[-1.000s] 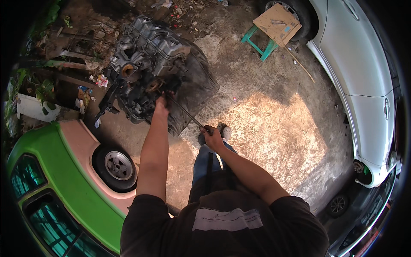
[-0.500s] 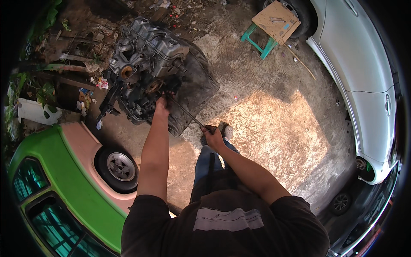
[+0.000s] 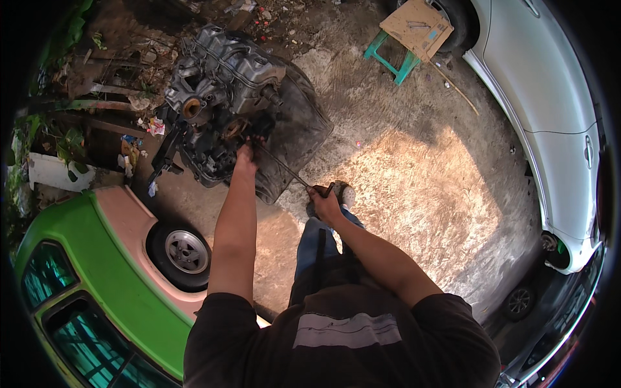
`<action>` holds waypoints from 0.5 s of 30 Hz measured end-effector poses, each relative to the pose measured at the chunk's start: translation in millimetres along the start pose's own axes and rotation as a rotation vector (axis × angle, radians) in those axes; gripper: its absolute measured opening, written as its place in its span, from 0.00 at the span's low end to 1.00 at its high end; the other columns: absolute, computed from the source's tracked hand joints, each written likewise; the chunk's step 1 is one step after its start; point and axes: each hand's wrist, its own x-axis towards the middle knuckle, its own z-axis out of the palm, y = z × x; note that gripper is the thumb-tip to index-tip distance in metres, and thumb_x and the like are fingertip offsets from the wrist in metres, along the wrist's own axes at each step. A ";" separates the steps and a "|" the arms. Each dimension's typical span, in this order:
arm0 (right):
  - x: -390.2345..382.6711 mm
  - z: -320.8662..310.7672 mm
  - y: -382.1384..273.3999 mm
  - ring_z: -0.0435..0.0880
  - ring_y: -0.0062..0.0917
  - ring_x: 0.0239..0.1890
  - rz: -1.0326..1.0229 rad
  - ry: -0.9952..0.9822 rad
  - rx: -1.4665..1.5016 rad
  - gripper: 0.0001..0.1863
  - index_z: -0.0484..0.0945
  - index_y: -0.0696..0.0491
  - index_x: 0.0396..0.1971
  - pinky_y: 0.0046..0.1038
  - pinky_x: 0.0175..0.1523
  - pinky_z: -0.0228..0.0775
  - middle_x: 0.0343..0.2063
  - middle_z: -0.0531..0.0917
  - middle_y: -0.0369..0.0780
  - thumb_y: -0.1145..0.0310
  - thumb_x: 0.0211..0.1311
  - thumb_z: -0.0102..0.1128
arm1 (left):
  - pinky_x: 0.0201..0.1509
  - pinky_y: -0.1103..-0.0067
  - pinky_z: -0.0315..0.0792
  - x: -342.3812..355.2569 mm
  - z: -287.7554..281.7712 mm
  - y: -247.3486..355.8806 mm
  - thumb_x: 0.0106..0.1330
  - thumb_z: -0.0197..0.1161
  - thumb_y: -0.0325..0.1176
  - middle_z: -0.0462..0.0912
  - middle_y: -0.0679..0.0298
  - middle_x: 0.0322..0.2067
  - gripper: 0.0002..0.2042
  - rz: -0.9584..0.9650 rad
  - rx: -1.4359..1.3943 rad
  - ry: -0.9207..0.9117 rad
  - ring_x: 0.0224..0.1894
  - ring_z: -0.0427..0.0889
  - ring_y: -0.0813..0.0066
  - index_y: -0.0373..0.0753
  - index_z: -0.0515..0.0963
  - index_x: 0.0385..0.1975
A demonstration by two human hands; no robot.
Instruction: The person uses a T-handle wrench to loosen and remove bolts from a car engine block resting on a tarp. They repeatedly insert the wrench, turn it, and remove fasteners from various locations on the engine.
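A grimy grey engine [image 3: 239, 71] rests on the ground ahead of me to the left, on top of a dark flat mat [image 3: 301, 123]. My left hand [image 3: 247, 157] reaches to its lower front, fingers closed around the engine end of a long thin metal bar [image 3: 284, 166]. The bar slants down to the right, away from the engine. Its near end is gripped in my right hand [image 3: 326, 204], close to my knees, and a short dark piece sticks out past the fist. Whatever the bar's far end meets is hidden by my left fingers and dark parts.
On the left a green and pink car [image 3: 97, 258] stands close by. A silver car [image 3: 543, 77] lines the right side. Beyond, a green stool [image 3: 398, 64] carries a cardboard sheet [image 3: 417, 29]. Litter and planks [image 3: 97, 119] lie at far left.
The bar and both hands have barely moved; my right hand sits a touch further right. The whole view has shifted slightly, and more of my right shoe shows.
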 end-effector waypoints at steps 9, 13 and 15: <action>4.8 1.8 5.7 0.65 0.19 0.19 0.047 0.014 0.072 0.22 0.74 0.57 0.22 0.30 0.27 0.59 0.16 0.71 0.33 0.53 0.68 0.56 | 0.51 0.69 0.73 -1.0 -3.4 1.6 0.74 0.48 0.34 0.78 0.59 0.35 0.08 0.014 0.014 -0.067 0.41 0.77 0.61 0.37 0.72 0.37; 5.9 1.9 9.2 0.61 0.12 0.19 0.160 -0.020 0.255 0.16 0.80 0.59 0.32 0.23 0.24 0.53 0.20 0.72 0.28 0.58 0.66 0.61 | 0.46 0.65 0.78 5.9 -9.0 3.0 0.75 0.47 0.38 0.78 0.58 0.33 0.12 0.000 0.021 -0.105 0.38 0.79 0.59 0.35 0.71 0.38; 6.3 2.6 9.4 0.61 0.12 0.19 0.199 -0.029 0.317 0.16 0.81 0.59 0.32 0.23 0.24 0.53 0.21 0.73 0.29 0.59 0.66 0.61 | 0.47 0.65 0.77 6.5 -9.9 2.8 0.75 0.48 0.38 0.78 0.58 0.33 0.12 -0.003 0.029 -0.073 0.38 0.79 0.59 0.35 0.71 0.38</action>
